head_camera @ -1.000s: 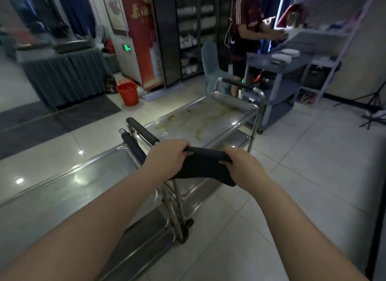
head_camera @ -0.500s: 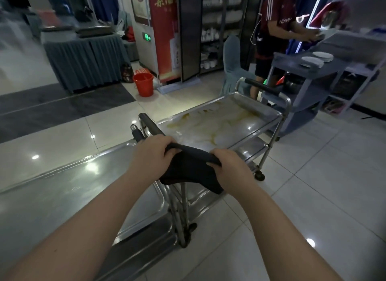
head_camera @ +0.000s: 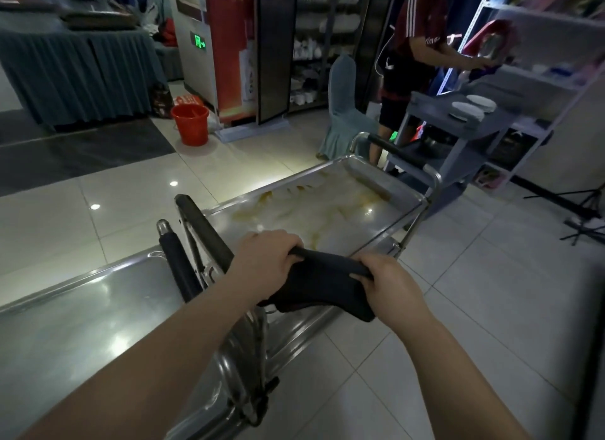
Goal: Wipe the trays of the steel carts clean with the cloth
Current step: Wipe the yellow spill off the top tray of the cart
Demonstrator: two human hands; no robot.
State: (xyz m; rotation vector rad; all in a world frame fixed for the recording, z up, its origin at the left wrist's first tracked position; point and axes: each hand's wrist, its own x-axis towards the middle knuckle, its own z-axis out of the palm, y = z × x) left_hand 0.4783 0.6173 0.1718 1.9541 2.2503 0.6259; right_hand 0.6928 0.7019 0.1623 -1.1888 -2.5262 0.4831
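At the left a shiny steel tray [head_camera: 82, 325] is seen. The left hand [head_camera: 265, 262] is curled round one end of a dark cloth [head_camera: 322, 282], whose other end is gripped by the right hand [head_camera: 389, 285]. The cloth is held over the near end of a yellow-stained tray [head_camera: 327, 210].

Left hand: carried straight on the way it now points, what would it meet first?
Probably the stained top tray of the farther steel cart: the left hand, gripping the dark cloth, points across its near end. Depth is unclear, so it might pass above the surface.
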